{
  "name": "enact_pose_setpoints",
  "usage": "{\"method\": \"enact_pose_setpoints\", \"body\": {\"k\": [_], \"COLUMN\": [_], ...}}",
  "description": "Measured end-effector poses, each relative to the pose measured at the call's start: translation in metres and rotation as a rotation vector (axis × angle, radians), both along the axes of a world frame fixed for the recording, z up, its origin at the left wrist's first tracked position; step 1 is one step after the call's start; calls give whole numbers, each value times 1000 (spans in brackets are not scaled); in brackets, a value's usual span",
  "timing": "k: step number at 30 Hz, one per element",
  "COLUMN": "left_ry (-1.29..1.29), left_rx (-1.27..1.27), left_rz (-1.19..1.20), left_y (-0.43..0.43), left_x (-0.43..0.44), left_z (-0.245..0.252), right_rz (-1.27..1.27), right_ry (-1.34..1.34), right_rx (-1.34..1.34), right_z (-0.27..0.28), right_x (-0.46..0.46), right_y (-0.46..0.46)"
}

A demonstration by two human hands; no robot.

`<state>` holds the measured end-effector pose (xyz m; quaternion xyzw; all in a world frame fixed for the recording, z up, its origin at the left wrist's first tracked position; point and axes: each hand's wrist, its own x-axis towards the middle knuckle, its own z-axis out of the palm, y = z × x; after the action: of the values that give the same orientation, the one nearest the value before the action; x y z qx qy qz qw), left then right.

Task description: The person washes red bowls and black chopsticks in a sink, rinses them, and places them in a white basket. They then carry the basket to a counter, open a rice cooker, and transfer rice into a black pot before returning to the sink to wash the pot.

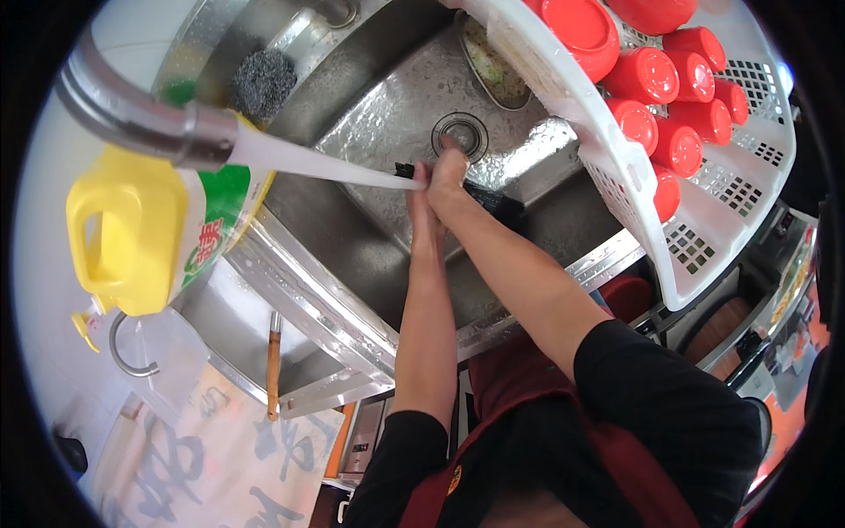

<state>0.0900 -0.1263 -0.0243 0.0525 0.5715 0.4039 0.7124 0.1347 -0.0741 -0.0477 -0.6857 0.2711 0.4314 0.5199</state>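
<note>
My left hand (420, 201) and my right hand (449, 173) are pressed together over the stainless steel sink basin (376, 125), just below the drain (460, 137). Water pours from the metal faucet (204, 135) onto them. Whether anything lies between the palms cannot be told. A black bristled brush (492, 201) lies in the basin behind my right wrist. Near the basin's far wall rests an oval metal dish (492, 63) with food residue. A steel wool scourer (264, 82) sits on the ledge beyond the faucet.
At the right, a white plastic basket (627, 191) holds several red cups (640, 76) upside down. A yellow detergent jug (129, 224) stands at the left. Beside it is a second sink (224, 303), with a wooden-handled tool (273, 363) across its edge.
</note>
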Motion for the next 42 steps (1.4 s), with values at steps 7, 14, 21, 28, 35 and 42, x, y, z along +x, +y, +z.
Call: {"method": "enact_pose_setpoints", "body": {"k": [7,14,21,28,35,42], "left_ry": [-14,-160,-245,65,-179,-12], "left_rx": [-117,-91,48,-40,-142,6], "left_rz": [45,-244,-100,-324,-447,-564], "left_y": [40,65,50,65,69,65], "left_x": [9,5,-34,-12,6,2], "left_z": [-37,33,89,100,82,82], "right_rz": [1462,1301,1117,1035,961,1168], "right_ry": [-729,532,557,512,626,804], "right_rx": [15,262,360,326,452,447], "right_z": [18,100,137,158,155,146], "right_x": [79,125,105,94,98,77], "right_y": [-72,-54,-62,-58,-74,-76]}}
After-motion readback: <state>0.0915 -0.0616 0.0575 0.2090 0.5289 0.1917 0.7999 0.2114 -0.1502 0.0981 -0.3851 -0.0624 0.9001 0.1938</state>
